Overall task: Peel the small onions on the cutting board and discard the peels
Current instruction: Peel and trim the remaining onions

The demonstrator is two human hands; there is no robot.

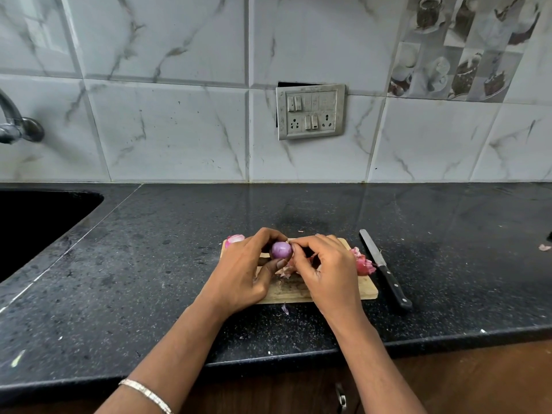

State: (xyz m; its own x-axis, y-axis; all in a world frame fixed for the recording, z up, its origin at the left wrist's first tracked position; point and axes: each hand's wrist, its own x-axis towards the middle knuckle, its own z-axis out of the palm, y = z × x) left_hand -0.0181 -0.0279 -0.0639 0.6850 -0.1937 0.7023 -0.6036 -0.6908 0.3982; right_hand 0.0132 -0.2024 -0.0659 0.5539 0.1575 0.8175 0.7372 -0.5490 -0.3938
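Far left: sink (pixel 35 222) and tap (pixel 13 124), not in play.

A pink onion (pixel 234 239) sits at the far left corner of the cutting board (pixel 368 289), partly behind the left hand (pixel 239 276). I cannot tell if it is peeled.

Left hand: fingers (pixel 270 234) curled round a small purple onion (pixel 281 250), held just above the board. It looks smooth and mostly bare.

Right hand (pixel 328 270): fingertips pinched at that onion's upper right side, seemingly on a last strip of skin. The strip is too small to make out.

My read is that the step in hand is finishing this onion. The next move calls for a steady left grip while the right pulls the strip clear and drops it with the peels (pixel 363 261) heaped at the board's right edge. Discarding is not yet done.

The knife (pixel 385 271) lies on the surface (pixel 149 279) just right of the board, untouched.

Hidden: the middle of the board lies under both hands, so I cannot count any onions there. One stray scrap (pixel 285 308) lies near the board's near edge.
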